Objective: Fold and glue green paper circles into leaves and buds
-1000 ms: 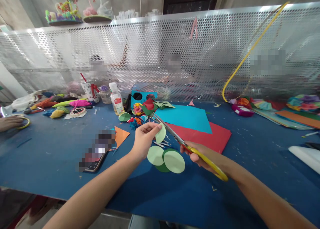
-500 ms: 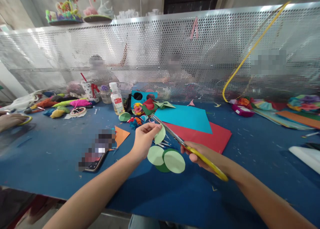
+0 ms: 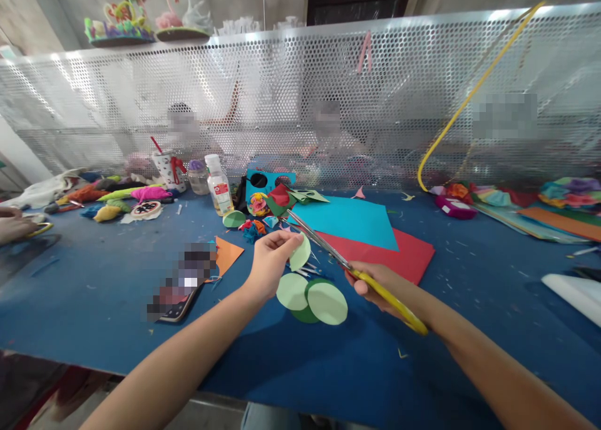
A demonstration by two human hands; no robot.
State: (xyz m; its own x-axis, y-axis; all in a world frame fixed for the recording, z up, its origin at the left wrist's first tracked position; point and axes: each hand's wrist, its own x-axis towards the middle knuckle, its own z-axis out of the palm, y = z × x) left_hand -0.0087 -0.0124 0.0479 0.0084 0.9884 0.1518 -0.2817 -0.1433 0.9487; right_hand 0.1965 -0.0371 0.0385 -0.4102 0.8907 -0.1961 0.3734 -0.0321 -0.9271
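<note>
Blue surface [image 3: 94, 305] fills the lower frame, scraps scattered over it; perforated metal screen [image 3: 282, 86] runs across the upper half. Red sheet [image 3: 413, 261] right of center, partly under a bright blue sheet [image 3: 347, 217]. Yellow-handled scissors [image 3: 360, 276] slant across the center, tips toward upper left, handle toward lower right. Right hand [image 3: 375, 280], right of center, closed around the handle near the pivot. Left hand [image 3: 270, 258], mid-frame, pinching a small disc between thumb and fingers. Phone [image 3: 184, 287] lower left of center, beside an orange paper piece [image 3: 228, 255]. Clear bottle [image 3: 219, 189] upper left of center, patterned cup [image 3: 168, 170] farther left. Another person's hand [image 3: 12, 226] at left edge — grip unclear. Two pale green discs [image 3: 327, 303] lie just below center, between the wearer's forearms, overlapping a dark green disc [image 3: 305, 316]. Smallest: the held disc [image 3: 300, 255], pale green, center frame, above the loose ones, beside the blades — cannot tell if they touch it.
</note>
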